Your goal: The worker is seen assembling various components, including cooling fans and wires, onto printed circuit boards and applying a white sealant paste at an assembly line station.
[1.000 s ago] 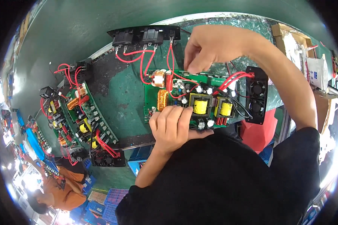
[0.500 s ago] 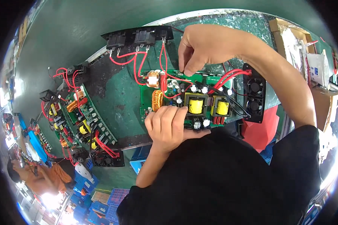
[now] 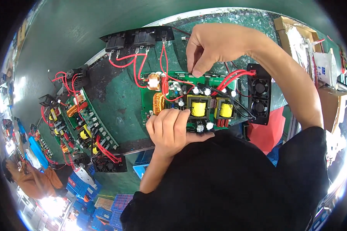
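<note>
A green circuit board (image 3: 148, 101) lies on the bench in front of me, with yellow-wound transformers (image 3: 198, 109) and copper coils (image 3: 158, 103). My left hand (image 3: 167, 129) grips its near edge, fingers over the top and thumb along the front. At the far edge, my right hand (image 3: 210, 48) is closed in a pinch, thumb and finger touching a row of small parts; what lies between the fingertips is hidden. Red wires (image 3: 136, 75) join the board to a black socket panel (image 3: 133, 38) behind it. More wires lead to a black panel with two fans (image 3: 260, 94) on the right.
Several similar wired boards (image 3: 98, 123) stand at the left of the bench. Cardboard boxes (image 3: 283, 29) are at the right, above a red sheet or bag (image 3: 268, 133). Blue crates (image 3: 121, 204) stand below the bench edge. A person in orange (image 3: 36, 183) is at the lower left.
My right hand has slid slightly right along the board's far edge, still pinched. My left hand keeps its hold. The whole view has shifted a little, and the person in orange has moved.
</note>
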A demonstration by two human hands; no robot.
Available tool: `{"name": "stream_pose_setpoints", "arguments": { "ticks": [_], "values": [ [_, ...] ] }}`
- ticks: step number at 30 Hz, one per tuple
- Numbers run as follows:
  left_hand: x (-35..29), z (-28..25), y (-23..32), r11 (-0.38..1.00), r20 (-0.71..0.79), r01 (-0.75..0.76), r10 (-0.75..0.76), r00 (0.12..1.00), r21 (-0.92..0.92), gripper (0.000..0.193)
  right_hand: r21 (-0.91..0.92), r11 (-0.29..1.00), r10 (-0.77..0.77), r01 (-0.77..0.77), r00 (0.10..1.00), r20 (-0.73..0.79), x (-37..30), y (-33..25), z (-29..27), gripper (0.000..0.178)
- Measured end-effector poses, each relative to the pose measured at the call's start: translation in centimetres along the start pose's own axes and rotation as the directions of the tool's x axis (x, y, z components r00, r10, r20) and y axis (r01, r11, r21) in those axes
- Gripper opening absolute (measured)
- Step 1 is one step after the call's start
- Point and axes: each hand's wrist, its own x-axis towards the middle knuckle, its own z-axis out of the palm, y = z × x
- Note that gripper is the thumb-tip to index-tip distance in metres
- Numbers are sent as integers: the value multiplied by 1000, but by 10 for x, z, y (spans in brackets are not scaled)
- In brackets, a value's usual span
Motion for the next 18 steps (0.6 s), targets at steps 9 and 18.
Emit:
{"name": "stream_pose_setpoints", "arguments": {
  "ticks": [9,18],
  "values": [
    [1,0,0,1000,0,-5,5,1000,-2,80,-49,998,-49,46,997,-53,-4,2,3,22],
    [-1,5,0,1000,-46,7,-7,999,16,75,-89,996,-26,26,1000,7,-14,6,-4,21]
  ]
}}
